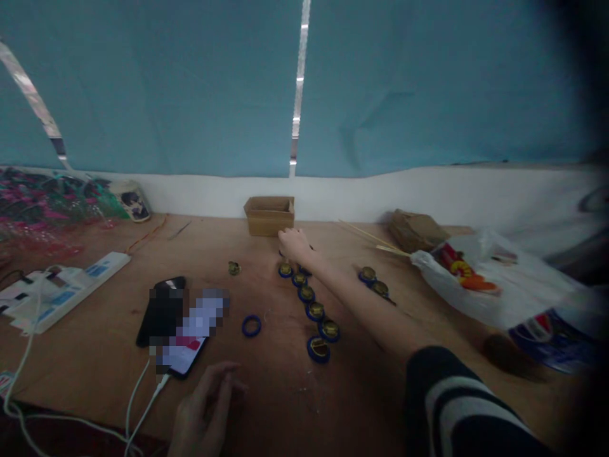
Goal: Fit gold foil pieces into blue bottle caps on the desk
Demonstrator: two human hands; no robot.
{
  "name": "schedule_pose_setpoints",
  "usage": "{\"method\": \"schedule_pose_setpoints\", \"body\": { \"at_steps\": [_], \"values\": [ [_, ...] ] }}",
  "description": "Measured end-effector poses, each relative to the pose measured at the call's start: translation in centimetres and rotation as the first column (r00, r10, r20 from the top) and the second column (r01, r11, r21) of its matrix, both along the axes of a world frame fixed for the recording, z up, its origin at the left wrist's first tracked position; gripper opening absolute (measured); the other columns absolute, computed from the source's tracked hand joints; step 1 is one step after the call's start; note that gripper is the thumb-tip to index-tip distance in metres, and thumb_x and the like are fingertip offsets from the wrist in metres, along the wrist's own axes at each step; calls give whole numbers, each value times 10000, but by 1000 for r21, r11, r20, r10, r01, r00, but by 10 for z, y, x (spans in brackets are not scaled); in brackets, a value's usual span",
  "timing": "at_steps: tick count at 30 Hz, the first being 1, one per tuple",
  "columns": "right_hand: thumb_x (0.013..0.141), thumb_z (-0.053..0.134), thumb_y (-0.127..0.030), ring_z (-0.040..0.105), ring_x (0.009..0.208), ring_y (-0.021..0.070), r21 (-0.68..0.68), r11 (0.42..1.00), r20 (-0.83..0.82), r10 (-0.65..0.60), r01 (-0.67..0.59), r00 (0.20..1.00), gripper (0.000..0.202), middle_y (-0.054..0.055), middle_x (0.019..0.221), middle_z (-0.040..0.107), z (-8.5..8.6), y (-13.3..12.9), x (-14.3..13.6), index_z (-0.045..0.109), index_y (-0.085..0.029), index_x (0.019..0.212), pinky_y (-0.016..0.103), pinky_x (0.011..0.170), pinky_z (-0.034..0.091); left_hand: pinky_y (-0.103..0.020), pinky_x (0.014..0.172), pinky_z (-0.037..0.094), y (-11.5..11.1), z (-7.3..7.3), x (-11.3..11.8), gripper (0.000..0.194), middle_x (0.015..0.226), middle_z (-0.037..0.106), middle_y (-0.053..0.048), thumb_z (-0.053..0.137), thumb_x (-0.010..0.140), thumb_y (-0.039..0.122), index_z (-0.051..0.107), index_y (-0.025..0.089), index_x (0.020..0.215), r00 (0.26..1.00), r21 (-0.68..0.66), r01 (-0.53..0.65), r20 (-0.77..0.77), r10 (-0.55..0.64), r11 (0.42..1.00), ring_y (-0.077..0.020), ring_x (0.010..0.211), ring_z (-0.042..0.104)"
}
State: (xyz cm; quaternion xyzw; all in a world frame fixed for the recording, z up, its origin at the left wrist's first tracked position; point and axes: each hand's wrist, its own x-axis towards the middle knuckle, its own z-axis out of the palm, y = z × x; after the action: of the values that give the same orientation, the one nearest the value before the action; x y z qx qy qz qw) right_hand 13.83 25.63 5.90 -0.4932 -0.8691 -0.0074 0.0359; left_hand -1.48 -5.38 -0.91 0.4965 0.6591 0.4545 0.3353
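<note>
My right hand (295,245) reaches to the far side of the table, just in front of a small open cardboard box (269,223). Its fingers are curled together, and whatever they hold is hidden. Below it runs a line of several blue-rimmed round pieces with gold centres, among them a near one (318,350) and a far one (285,270). My left hand (204,409) rests low near the front, its fingers loosely bent and apart with nothing seen in them. Beyond it lie a bare blue ring (251,325) and a small gold-coloured piece (234,268).
Two phones, one black (162,311) and one lit (195,333), lie at left by a white power strip (71,292) with cables. Two more round pieces (367,275) sit right of my forearm. A plastic bag (476,285) and brown cardboard (415,230) are at right.
</note>
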Motion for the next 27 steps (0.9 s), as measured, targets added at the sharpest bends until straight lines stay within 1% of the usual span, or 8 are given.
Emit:
{"method": "schedule_pose_setpoints", "body": {
  "at_steps": [3,8,10,13,17,21,24,27],
  "values": [
    [932,578,-314,614,1012,228,-44,989,-38,137,-139,990,316,91,1211,586,-4,-9,-33,558,-164,1210,433,841,530,-271,631,609,9,4,4,313,765,774,-42,494,897,480,631,213,986,1000,5,2,-4,-2,1000,-218,717,752],
    [931,580,-317,620,998,224,-173,924,-110,325,-340,939,319,88,1200,591,-19,-21,-89,558,-162,1209,425,828,535,-271,628,602,11,11,20,323,757,768,-41,484,895,487,644,221,984,999,68,-50,-15,51,996,-218,718,750],
    [931,580,-316,621,995,223,-200,905,-125,355,-374,926,315,87,1197,593,-24,-25,-99,561,-161,1204,425,827,536,-265,628,599,7,10,23,314,756,768,-39,477,899,479,647,228,982,998,56,-52,-38,54,997,-215,718,749],
    [930,582,-312,620,997,223,-190,900,-153,369,-393,917,313,88,1197,592,-22,-29,-98,561,-161,1203,426,829,535,-252,620,593,0,4,21,286,755,766,-35,459,916,449,643,239,983,996,26,-41,-73,43,999,-210,724,749],
    [931,580,-312,619,998,223,-106,913,-231,362,-393,903,306,86,1193,595,0,-36,-77,564,-160,1196,429,834,531,-320,708,598,9,-1,13,231,945,749,-67,466,920,356,633,232,1019,964,55,-27,-264,41,998,-231,831,736],
    [940,541,-227,586,1054,232,1,931,-310,346,-364,886,234,111,1132,616,42,-57,-32,575,-112,1142,377,893,472,-475,948,509,43,0,8,291,1162,654,-111,522,873,248,606,204,1148,850,188,74,-525,37,979,-289,1109,621],
    [927,556,-239,589,1034,226,43,939,-339,336,-342,879,249,106,1143,608,75,-94,18,569,-128,1149,332,866,464,-522,975,472,70,-3,8,350,1211,620,-139,568,843,230,598,178,1188,789,182,143,-615,-1,973,-323,1163,571],
    [913,550,-218,604,1008,229,46,952,-369,298,-303,880,207,73,1116,629,94,-147,72,606,-189,1110,353,871,468,-514,967,474,85,-8,9,364,1202,637,-150,563,850,222,585,145,1204,787,132,167,-615,-52,977,-326,1156,578]
  ]
}}
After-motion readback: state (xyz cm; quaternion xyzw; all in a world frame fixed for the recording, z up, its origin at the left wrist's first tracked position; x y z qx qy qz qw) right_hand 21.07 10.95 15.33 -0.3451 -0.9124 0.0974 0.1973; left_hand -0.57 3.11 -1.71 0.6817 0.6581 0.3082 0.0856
